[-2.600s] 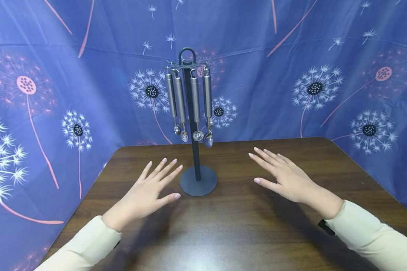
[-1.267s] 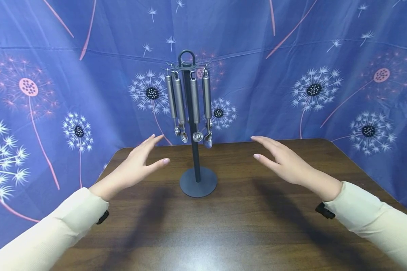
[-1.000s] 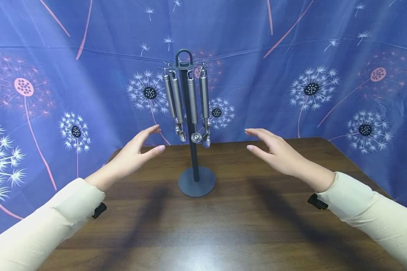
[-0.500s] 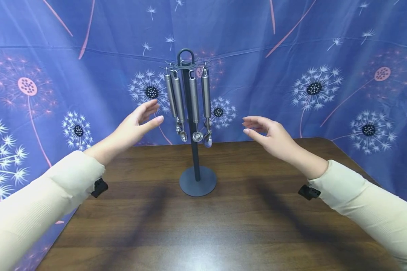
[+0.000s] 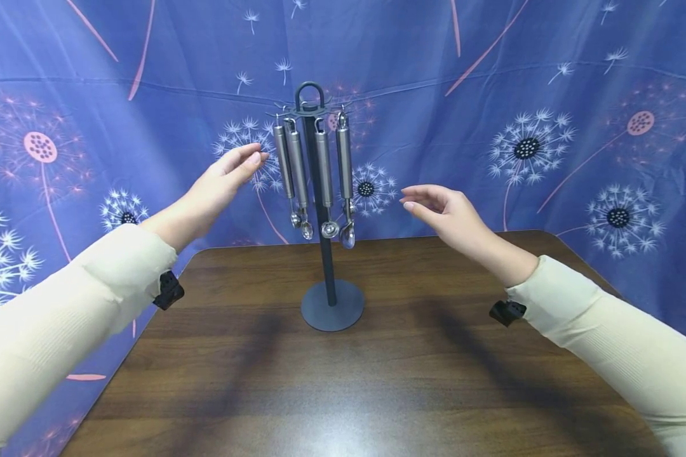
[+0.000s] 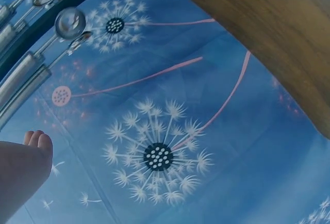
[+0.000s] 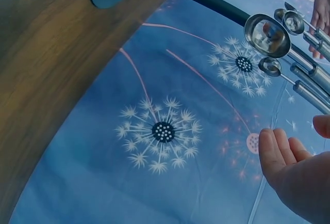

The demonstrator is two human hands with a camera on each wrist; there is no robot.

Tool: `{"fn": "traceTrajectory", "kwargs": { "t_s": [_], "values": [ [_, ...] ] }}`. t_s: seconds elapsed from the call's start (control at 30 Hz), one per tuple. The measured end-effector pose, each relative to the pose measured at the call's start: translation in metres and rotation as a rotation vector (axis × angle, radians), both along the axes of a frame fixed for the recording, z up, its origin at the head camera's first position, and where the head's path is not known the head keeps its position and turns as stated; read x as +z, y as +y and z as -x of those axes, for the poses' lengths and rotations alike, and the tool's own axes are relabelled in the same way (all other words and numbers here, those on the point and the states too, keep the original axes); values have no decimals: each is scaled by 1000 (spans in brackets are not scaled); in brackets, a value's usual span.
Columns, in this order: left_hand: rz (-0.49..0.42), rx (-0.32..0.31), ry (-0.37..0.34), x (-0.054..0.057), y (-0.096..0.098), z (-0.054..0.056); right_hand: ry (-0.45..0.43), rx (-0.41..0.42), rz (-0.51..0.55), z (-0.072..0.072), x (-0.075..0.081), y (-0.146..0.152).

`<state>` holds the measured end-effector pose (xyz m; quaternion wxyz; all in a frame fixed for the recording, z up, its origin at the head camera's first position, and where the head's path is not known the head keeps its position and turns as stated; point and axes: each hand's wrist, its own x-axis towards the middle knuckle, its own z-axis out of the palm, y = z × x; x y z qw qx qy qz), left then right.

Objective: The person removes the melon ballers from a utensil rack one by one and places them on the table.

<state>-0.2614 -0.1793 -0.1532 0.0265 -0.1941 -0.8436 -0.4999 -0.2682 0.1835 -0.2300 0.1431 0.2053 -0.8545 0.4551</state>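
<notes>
A dark metal stand [image 5: 328,260] with a looped top rises from a round base [image 5: 320,311] on the table. Several steel scoops and spoons hang from its hooks, small bowls downward; among them are a left scoop [image 5: 299,171] and a right spoon [image 5: 345,165]. My left hand [image 5: 217,184] is raised beside the leftmost handle, fingertips a short gap from it, thumb near the fingers, holding nothing. Farther out on the right hovers my right hand [image 5: 454,219], fingers gently bent with nothing in them. The right wrist view shows a large round bowl [image 7: 267,35] close up.
The stand is near the back of a brown wooden table [image 5: 343,381]. A blue cloth [image 5: 434,127] printed with dandelions hangs behind and along the sides. Black wrist cameras, left [image 5: 168,290] and right [image 5: 507,312], sit under the pale sleeves.
Both hands have risen from low over the table, the left up to the handles' height and the right upward and slightly inward. Their spread fingers have drawn together. The stand stays put.
</notes>
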Motion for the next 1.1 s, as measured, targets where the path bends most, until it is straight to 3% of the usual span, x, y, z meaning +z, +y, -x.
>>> {"fn": "traceTrajectory", "kwargs": {
  "t_s": [0.3, 0.6, 1.1],
  "values": [
    [-32, 16, 28, 29, 13, 9, -76, 44, 95, 9, 7, -14],
    [46, 26, 40, 57, 21, 19, -87, 101, 168, 17, 12, -31],
    [-84, -13, 6, 56, 25, 26, -124, 206, 277, 38, 26, -53]
  ]
}}
